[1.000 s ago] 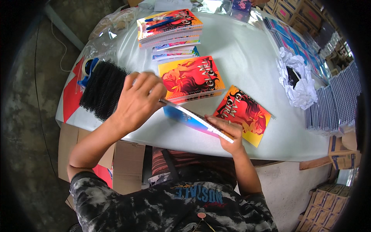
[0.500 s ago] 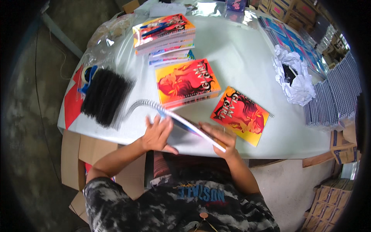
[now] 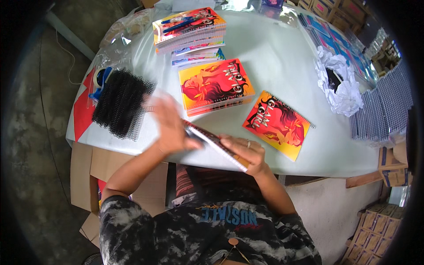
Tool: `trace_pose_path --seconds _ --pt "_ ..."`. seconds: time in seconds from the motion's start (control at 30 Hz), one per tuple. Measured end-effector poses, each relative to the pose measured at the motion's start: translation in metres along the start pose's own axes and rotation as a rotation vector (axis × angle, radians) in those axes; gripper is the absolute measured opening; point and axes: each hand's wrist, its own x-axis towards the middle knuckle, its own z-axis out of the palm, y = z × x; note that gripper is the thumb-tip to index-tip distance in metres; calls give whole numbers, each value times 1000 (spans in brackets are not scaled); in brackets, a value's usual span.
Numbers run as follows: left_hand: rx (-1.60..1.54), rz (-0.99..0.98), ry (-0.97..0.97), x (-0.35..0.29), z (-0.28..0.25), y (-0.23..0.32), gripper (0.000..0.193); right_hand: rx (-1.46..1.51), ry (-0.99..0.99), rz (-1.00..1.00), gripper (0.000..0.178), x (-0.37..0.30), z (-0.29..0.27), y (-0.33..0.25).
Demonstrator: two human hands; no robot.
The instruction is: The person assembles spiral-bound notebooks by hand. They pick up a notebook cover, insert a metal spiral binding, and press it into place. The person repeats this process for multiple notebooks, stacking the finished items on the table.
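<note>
On the near side of the red-and-yellow stack of paper notebooks [image 3: 216, 84], the right hand [image 3: 248, 152] clasps a thin white-edged notebook [image 3: 217, 145] between its fingers. Left of that stack, the left hand [image 3: 170, 126] (rather blurred) has fingers whose grip I cannot tell.

Light gleams off a white-covered table [image 3: 282, 75] across the center of the frame. A dark, mottled floor [image 3: 26, 141] spans the left, with 1 gray bar [image 3: 70, 37] slanting at upper left; brown cartons [image 3: 373, 229] stand stacked at upper right and lower right.
</note>
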Motion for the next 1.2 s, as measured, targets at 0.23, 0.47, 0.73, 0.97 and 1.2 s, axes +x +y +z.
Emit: trace_pose_path --seconds 0.23,0.47,0.73,0.97,1.2 --pt "-314 -4 -343 -22 -4 65 109 3 -49 6 33 -3 3 1" --pt "-40 126 56 39 -14 60 106 9 -22 3 37 -2 5 8" --pt "-311 221 -25 19 -6 77 107 -4 18 13 39 -5 16 6" --pt "-401 354 -132 7 -11 97 93 -3 66 73 43 -8 21 10" --pt "-511 63 -302 -13 9 107 108 16 113 103 43 -5 26 16"
